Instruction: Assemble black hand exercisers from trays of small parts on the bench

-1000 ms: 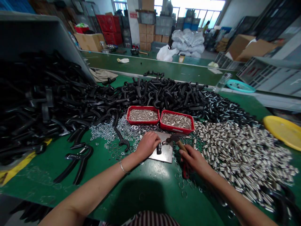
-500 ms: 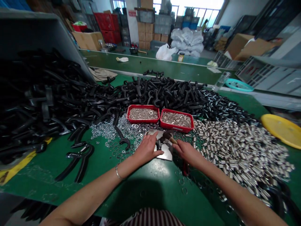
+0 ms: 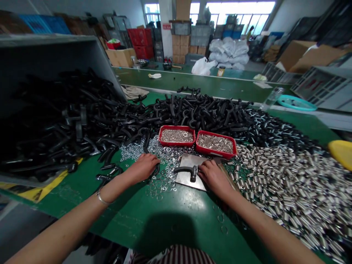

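Observation:
Over the loose rings, my left hand [image 3: 143, 167] is closed on a black curved plastic part, whose hooked end [image 3: 157, 170] shows beside the fingers. A second black curved part [image 3: 184, 169] with a metal sleeve at its end lies on a flat metal plate [image 3: 183, 179]. At that sleeve end are the bent, drawn-together fingers of my right hand [image 3: 214, 176]; whatever is between the fingertips is hidden. A hammer lies along the plate's right side, its wooden handle [image 3: 228, 176] partly behind my right hand.
Two red trays [image 3: 176, 144] of small metal pieces stand behind the plate. Black parts [image 3: 206, 110] heap beyond them and spill from a grey bin [image 3: 110, 69] on the left. Metal sleeves [image 3: 275, 179] pile on the right, near a yellow lid [image 3: 341, 154].
My right hand has let go of the hammer and come to the black part on the plate. My left hand has left the plate and moved left onto another black part.

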Demonstrator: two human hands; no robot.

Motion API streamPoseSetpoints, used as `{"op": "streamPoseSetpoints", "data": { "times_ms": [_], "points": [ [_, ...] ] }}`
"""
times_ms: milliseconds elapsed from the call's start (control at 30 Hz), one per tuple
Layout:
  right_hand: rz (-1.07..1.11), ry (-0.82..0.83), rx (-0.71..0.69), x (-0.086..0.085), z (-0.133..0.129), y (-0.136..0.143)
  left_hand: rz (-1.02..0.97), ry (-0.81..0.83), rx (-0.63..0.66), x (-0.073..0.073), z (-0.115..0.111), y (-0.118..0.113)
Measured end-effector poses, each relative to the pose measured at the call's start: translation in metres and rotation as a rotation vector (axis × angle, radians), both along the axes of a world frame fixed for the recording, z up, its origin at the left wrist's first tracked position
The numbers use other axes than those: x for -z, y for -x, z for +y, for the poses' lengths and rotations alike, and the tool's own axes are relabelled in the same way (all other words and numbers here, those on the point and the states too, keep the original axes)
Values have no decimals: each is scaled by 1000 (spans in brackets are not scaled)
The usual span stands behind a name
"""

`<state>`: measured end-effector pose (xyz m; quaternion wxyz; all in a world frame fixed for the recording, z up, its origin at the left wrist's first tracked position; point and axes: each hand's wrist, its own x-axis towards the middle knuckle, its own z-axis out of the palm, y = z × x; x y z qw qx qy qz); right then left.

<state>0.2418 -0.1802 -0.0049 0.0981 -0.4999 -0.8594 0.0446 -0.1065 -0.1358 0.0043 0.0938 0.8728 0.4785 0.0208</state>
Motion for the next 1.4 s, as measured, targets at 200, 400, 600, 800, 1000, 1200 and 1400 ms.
{"op": "streamPoseSetpoints", "data": {
  "times_ms": [200, 400, 600, 800, 1000, 1200, 1400],
  "points": [
    [329, 39, 69, -4, 1, -11, 68, -65, -160, -21, 18, -11],
    [906, 316, 214, -20, -17, -13, -703, -41, -409, -54, 16, -60],
    [1454, 680, 385, -17, -27, 0, -1140, 425, -242, -21, -22, -144],
    [1208, 626, 435, -23, -35, -3, -1128, 574, -320, -2, -43, -167],
    [673, 183, 344, -32, -30, -1, -1174, 660, -337, 0, -49, -170],
    [519, 213, 234, -28, -19, -5, -1152, 694, -348, -3, -51, -166],
    [504, 267, 105, -26, -15, -11, -1106, 705, -324, -5, -55, -171]
  ]
}}
